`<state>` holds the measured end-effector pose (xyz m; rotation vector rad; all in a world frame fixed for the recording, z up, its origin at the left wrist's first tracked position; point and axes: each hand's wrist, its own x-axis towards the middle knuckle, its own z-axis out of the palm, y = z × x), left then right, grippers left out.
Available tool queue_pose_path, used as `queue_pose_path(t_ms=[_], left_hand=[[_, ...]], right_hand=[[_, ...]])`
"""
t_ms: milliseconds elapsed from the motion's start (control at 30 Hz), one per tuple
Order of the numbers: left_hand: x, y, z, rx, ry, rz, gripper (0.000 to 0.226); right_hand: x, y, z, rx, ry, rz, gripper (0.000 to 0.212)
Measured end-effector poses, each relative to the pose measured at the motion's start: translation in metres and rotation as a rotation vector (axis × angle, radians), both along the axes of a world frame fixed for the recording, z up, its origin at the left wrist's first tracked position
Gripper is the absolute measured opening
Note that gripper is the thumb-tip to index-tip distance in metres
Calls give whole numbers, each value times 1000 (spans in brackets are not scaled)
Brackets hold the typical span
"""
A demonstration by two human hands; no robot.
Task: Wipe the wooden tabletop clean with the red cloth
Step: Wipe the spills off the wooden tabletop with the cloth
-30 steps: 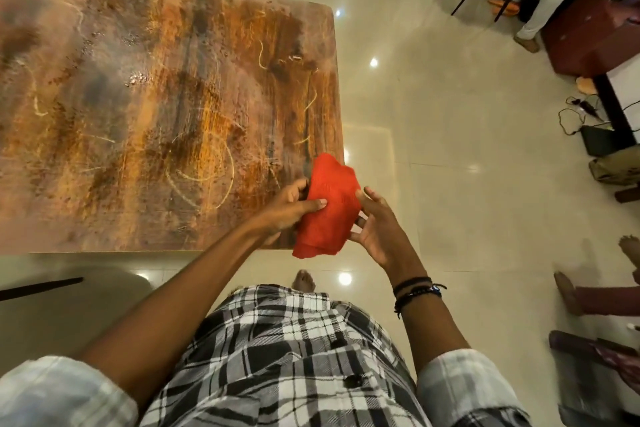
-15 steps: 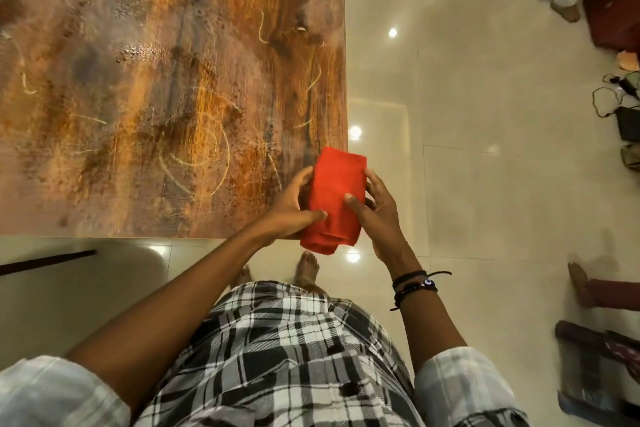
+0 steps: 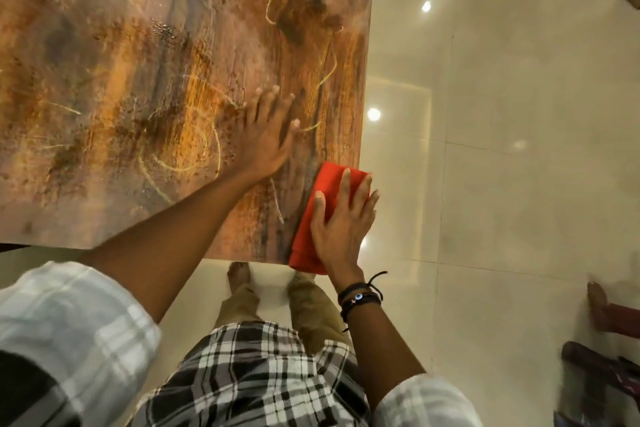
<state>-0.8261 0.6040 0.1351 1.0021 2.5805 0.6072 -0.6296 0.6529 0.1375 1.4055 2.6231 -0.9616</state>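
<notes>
from the head view, the folded red cloth [image 3: 320, 218] lies at the near right corner of the wooden tabletop [image 3: 145, 80], its near end hanging over the edge. the right hand [image 3: 341, 227] presses it flat with straight fingers. the left hand [image 3: 265, 139] rests spread on the wood nearby.

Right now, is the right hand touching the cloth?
Touching. The head view shows the right hand lying flat on the cloth, with its fingers straight across the top.
</notes>
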Motion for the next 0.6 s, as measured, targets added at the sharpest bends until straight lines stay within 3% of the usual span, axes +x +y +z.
queue_pose_path(t_ms=[200, 600], left_hand=[[-8, 7, -36, -113, 221, -71, 51], [-8, 12, -40, -157, 285, -47, 54]], right_hand=[[-6, -1, -20, 247, -138, 140, 76], [-111, 85, -31, 366, -103, 233, 67]])
